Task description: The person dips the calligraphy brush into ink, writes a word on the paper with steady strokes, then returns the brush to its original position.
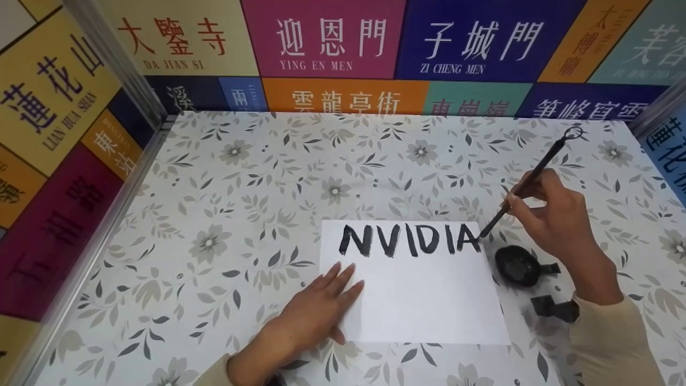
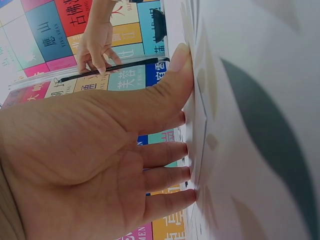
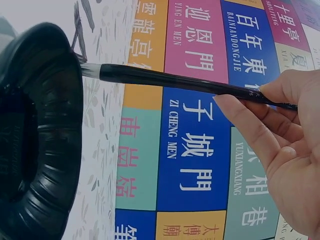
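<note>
A white sheet of paper lies on the table, with "NVIDIA" in thick black strokes along its top edge. My left hand rests on the sheet's left side, fingers spread and fairly straight; in the left wrist view the fingertips touch the surface. With thumb and fingers my right hand pinches a black calligraphy brush that has a hanging loop on its upper end. The brush slants down to the final A; whether the tip touches the paper I cannot tell.
Right of the sheet stands a black ink dish with a short handle. Nearer to me, beside the right sleeve, lies a small black object. A floral cloth covers the table, and panels with Chinese lettering rise behind it.
</note>
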Demonstrator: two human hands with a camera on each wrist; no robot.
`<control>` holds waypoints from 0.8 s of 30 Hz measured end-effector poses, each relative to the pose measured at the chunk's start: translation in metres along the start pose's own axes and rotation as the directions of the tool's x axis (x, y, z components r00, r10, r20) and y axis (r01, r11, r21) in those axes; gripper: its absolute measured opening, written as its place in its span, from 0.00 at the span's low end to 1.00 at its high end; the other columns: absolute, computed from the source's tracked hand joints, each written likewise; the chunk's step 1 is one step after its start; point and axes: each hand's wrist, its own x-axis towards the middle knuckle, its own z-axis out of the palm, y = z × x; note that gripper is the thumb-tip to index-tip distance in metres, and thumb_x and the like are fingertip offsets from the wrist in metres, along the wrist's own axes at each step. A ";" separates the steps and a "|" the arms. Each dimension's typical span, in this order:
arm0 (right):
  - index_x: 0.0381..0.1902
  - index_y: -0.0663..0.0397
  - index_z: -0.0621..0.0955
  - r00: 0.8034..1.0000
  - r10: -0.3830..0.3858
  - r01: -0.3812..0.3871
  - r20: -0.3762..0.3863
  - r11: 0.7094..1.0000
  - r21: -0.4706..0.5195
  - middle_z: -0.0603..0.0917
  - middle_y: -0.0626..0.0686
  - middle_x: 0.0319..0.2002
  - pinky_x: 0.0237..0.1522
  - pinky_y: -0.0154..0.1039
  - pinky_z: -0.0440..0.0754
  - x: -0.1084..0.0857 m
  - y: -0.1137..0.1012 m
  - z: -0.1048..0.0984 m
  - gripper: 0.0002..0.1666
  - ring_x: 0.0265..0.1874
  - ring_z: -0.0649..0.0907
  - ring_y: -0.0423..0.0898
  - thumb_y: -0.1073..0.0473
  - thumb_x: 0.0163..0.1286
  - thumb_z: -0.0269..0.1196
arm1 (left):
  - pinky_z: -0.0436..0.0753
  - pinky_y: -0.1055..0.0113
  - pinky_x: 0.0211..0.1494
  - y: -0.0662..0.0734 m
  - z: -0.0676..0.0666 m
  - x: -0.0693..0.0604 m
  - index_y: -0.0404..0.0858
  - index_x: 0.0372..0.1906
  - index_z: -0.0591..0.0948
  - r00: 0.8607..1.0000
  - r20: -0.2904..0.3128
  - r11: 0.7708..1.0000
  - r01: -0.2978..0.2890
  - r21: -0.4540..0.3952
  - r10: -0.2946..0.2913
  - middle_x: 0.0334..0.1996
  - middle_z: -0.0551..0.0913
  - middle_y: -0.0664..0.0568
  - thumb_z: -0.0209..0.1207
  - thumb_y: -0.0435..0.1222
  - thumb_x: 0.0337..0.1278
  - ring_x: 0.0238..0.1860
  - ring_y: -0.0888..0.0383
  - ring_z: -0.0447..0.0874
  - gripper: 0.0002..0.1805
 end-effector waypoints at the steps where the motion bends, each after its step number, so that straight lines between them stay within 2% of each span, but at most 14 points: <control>1: 0.42 0.72 0.72 1.000 0.000 0.000 0.004 1.000 -0.004 0.83 0.57 0.33 0.33 0.18 0.77 0.000 0.000 0.000 0.16 0.37 0.81 0.26 0.76 0.57 0.64 | 0.61 0.53 0.70 0.000 0.000 0.000 0.39 0.71 0.64 1.000 0.000 1.000 -0.001 0.002 0.001 0.72 0.55 0.39 0.67 0.50 0.33 0.72 0.41 0.51 0.52; 4: 0.43 0.72 0.72 1.000 -0.010 0.010 0.015 1.000 -0.020 0.83 0.56 0.33 0.34 0.17 0.77 0.000 -0.002 0.000 0.16 0.37 0.83 0.31 0.74 0.59 0.64 | 0.61 0.53 0.70 0.000 0.000 0.000 0.38 0.71 0.64 1.000 -0.003 1.000 -0.004 0.009 0.004 0.72 0.56 0.39 0.67 0.51 0.33 0.72 0.41 0.51 0.52; 6: 0.43 0.71 0.72 1.000 -0.013 0.013 0.022 0.999 -0.029 0.83 0.56 0.33 0.34 0.17 0.77 0.000 -0.003 0.000 0.16 0.37 0.82 0.30 0.73 0.59 0.64 | 0.61 0.53 0.70 0.000 0.000 0.000 0.38 0.71 0.64 1.000 -0.002 1.000 -0.005 0.013 0.005 0.72 0.56 0.39 0.67 0.51 0.33 0.72 0.41 0.51 0.52; 10: 0.44 0.70 0.71 0.999 -0.008 0.010 0.036 0.999 -0.046 0.82 0.56 0.34 0.35 0.16 0.76 0.000 -0.005 0.001 0.16 0.40 0.77 0.21 0.73 0.60 0.64 | 0.61 0.53 0.70 0.000 0.000 0.000 0.38 0.71 0.64 1.000 -0.002 1.000 -0.004 0.002 0.004 0.72 0.56 0.39 0.67 0.50 0.33 0.72 0.41 0.51 0.52; 15: 0.46 0.69 0.71 0.999 0.006 -0.004 0.041 0.999 -0.038 0.81 0.55 0.36 0.36 0.17 0.76 -0.001 -0.007 0.002 0.18 0.41 0.77 0.22 0.72 0.61 0.64 | 0.61 0.53 0.70 0.001 -0.001 -0.001 0.38 0.71 0.65 1.000 -0.012 1.000 -0.008 0.001 0.008 0.72 0.56 0.39 0.67 0.50 0.33 0.72 0.41 0.51 0.52; 20: 0.48 0.68 0.72 1.000 0.002 -0.003 -0.015 0.998 -0.058 0.82 0.57 0.36 0.37 0.17 0.76 0.001 -0.018 -0.003 0.19 0.42 0.78 0.23 0.71 0.60 0.65 | 0.61 0.53 0.70 0.001 -0.001 -0.001 0.38 0.71 0.64 1.000 -0.003 1.000 -0.006 0.004 0.006 0.72 0.56 0.39 0.67 0.50 0.33 0.72 0.41 0.51 0.52; 24: 0.50 0.71 0.72 0.995 0.039 -0.047 -0.095 0.996 -0.079 0.82 0.57 0.38 0.38 0.17 0.76 0.005 -0.035 -0.020 0.21 0.42 0.79 0.24 0.70 0.61 0.65 | 0.63 0.52 0.69 0.002 -0.001 0.001 0.38 0.70 0.65 1.000 -0.017 1.000 -0.012 0.006 0.013 0.72 0.57 0.39 0.68 0.50 0.32 0.71 0.40 0.53 0.52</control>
